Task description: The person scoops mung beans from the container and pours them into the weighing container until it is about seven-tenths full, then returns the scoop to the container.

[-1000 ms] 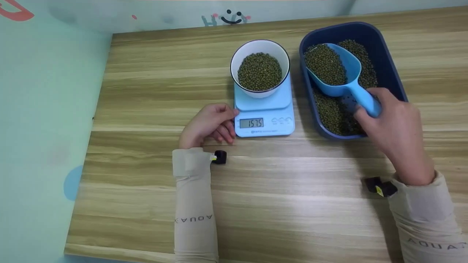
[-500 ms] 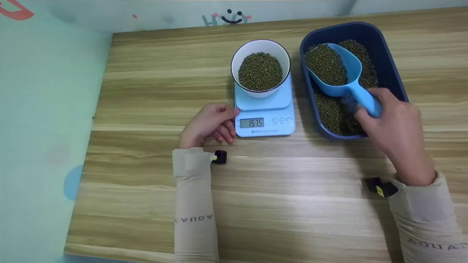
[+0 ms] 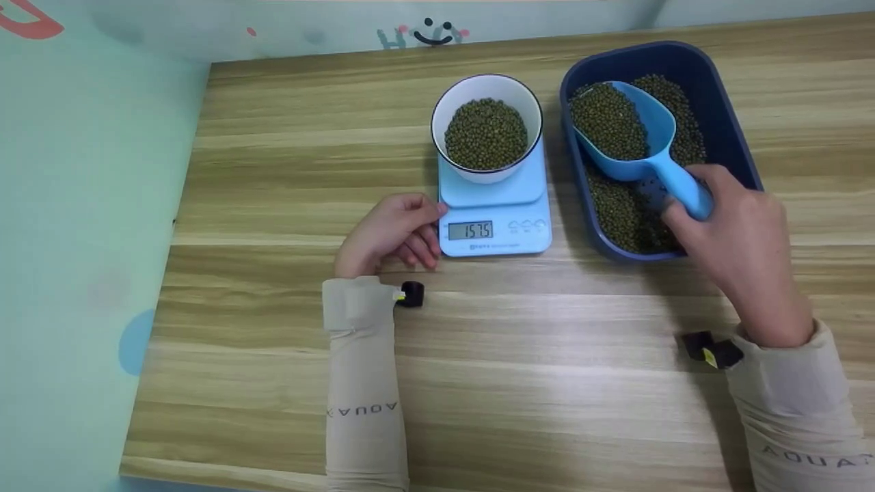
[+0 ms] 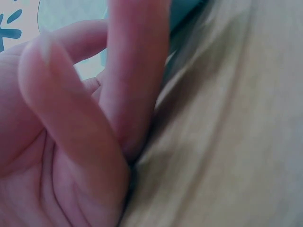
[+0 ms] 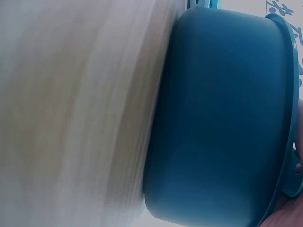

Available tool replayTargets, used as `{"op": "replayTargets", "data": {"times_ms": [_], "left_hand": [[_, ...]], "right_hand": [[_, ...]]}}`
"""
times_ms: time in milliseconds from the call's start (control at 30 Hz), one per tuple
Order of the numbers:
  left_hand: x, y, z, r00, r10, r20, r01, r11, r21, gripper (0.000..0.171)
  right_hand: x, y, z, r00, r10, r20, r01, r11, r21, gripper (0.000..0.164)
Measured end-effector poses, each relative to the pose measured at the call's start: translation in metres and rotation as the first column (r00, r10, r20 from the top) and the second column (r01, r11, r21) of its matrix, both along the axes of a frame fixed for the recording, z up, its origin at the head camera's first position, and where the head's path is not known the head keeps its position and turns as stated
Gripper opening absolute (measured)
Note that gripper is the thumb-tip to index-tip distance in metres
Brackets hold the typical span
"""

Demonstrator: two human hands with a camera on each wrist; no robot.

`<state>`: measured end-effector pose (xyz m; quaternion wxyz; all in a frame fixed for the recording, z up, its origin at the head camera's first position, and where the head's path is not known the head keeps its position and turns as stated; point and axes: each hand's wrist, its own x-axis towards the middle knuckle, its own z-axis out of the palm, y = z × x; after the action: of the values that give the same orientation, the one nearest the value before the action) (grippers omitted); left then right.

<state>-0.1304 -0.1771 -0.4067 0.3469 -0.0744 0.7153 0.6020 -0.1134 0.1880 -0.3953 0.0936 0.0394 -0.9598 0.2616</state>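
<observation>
My right hand (image 3: 742,236) grips the handle of a light-blue scoop (image 3: 662,126), heaped with small green mung beans (image 3: 608,119). The scoop is within a dark-blue tub (image 3: 735,130) that holds more of the same beans. On a light-blue kitchen scale (image 3: 495,239), reading 157.5, stands a white bowl (image 3: 444,113) with a dark rim, partly filled with mung beans. My left hand (image 3: 393,229) rests on the table with its thumb at the scale's left edge; its loosely bent fingers (image 4: 137,71) hold nothing in the left wrist view. The tub's wall (image 5: 222,113) fills most of the right wrist view.
The wooden table (image 3: 513,383) extends around the scale and tub. A pale green wall (image 3: 96,205) borders it on the left, and a wall with a painted smiley face (image 3: 433,37) runs along the back.
</observation>
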Motion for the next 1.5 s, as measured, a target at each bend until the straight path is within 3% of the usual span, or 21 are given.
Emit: {"op": "replayTargets", "data": {"times_ms": [433, 1300, 1500], "left_hand": [[0.001, 0.001, -0.001, 1.0, 0.022, 0.004, -0.022, 1.0, 0.022, 0.032], [0.001, 0.0, -0.001, 1.0, 0.02, 0.002, -0.02, 1.0, 0.021, 0.031], [-0.002, -0.002, -0.01, 1.0, 0.018, 0.005, -0.018, 0.999, 0.027, 0.033]], "right_hand": [[0.0, 0.0, -0.001, 0.998, 0.017, -0.054, -0.018, 1.0, -0.009, 0.034], [0.0, 0.0, 0.0, 0.999, 0.008, -0.039, -0.009, 1.0, -0.021, 0.034], [0.0, 0.0, 0.001, 1.0, -0.022, -0.01, 0.022, 0.999, -0.038, 0.035]]}}
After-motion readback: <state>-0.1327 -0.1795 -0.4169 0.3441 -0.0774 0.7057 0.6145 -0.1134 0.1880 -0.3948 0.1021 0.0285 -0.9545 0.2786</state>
